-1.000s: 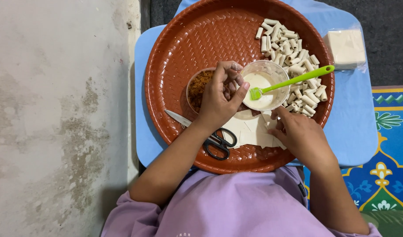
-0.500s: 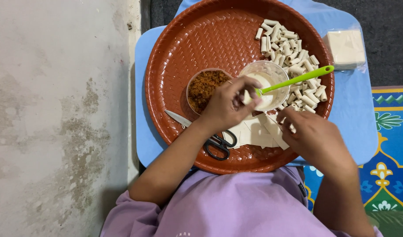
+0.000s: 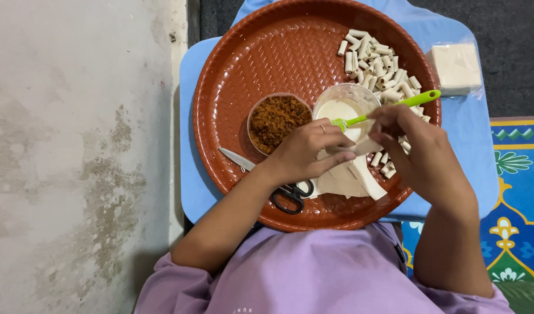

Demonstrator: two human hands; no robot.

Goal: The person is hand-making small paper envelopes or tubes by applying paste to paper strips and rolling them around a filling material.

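My left hand and my right hand meet over the near side of a round brown woven tray. Both pinch a small pale wrapper piece between their fingertips. Under them lies a small stack of cut white wrapper sheets. Just beyond my left hand stands a clear cup of brown shredded filling. Beside it is a clear cup of white paste with a green spoon resting in it.
A pile of several small rolled white pieces lies at the tray's far right. Black-handled scissors lie on the tray by my left wrist. The tray rests on a light blue table. A plastic-wrapped block of white sheets sits at the table's right corner.
My left hand came back from over the brown filling cup to the wrapper stack. My right hand rose toward the paste cup, and both now hold the wrapper piece.
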